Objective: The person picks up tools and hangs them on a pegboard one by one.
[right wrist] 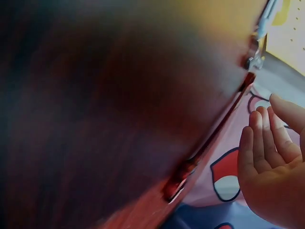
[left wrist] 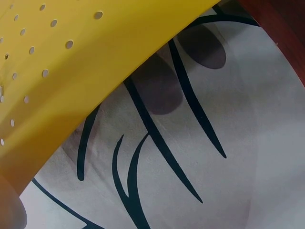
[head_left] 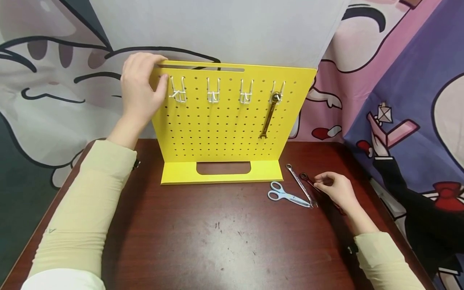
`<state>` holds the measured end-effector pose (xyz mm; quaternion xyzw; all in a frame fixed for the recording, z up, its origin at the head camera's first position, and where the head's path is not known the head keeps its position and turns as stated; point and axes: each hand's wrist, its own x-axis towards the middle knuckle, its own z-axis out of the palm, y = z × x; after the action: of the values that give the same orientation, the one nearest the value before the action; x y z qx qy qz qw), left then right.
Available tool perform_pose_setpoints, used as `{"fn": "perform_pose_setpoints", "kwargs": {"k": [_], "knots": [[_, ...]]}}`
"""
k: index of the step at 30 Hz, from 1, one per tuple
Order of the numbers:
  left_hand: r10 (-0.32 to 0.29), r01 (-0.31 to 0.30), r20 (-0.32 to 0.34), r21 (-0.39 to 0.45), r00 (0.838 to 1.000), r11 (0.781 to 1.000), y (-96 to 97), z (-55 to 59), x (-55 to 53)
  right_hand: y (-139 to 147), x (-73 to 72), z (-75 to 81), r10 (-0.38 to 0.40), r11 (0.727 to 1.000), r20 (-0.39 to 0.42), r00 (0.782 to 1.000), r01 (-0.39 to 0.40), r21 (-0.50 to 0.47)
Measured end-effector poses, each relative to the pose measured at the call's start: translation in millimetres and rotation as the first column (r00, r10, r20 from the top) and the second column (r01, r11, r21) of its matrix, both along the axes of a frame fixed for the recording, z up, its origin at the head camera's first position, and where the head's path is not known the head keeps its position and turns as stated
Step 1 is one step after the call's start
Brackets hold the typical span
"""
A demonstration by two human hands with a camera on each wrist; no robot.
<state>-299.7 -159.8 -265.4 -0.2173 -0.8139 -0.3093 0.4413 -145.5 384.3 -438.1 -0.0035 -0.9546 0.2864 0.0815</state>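
My left hand (head_left: 139, 86) grips the upper left corner of a yellow pegboard (head_left: 224, 112), thumb on the front face. In the left wrist view only a fingertip (left wrist: 10, 210) shows beside the board's edge. A dark combination wrench (head_left: 268, 119) hangs from the rightmost white hook. Over the table's right side, my right hand (head_left: 337, 191) hovers with loosely bent fingers above a second dark wrench (head_left: 307, 179). The right wrist view shows that hand's palm with nothing in it, apart from this wrench (right wrist: 214, 136). A silver wrench (head_left: 299, 185) lies just left of it.
Light blue scissors (head_left: 286, 196) lie left of the wrenches, blades near the silver wrench's lower end. Three more white hooks (head_left: 213, 96) sit along the pegboard's upper part. The brown table (head_left: 203, 233) meets a cartoon-printed cloth (head_left: 391, 92) at its back and right.
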Motion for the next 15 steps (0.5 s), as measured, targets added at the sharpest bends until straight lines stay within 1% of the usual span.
{"fn": "perform_pose_setpoints", "kwargs": {"k": [5,9,13,15], "knots": [[0.009,-0.009,0.006,0.005,1.000,1.000,0.8,0.3,-0.2,9,-1.2,-4.0,0.016,1.000,0.045,0.999,-0.016,-0.017],[0.012,-0.012,0.006,-0.001,1.000,1.000,0.9,0.1,0.8,12,-2.8,-6.4,0.023,0.999,0.102,0.994,-0.018,-0.042],[0.011,-0.012,0.016,0.009,1.000,1.000,2.1,-0.1,1.4,15,-3.8,-9.5,0.031,0.999,0.144,0.989,-0.029,-0.020],[0.013,-0.013,0.010,0.002,1.000,1.000,2.2,0.2,1.6,15,-4.1,-10.5,0.033,0.999,0.155,0.987,-0.033,-0.006]]}}
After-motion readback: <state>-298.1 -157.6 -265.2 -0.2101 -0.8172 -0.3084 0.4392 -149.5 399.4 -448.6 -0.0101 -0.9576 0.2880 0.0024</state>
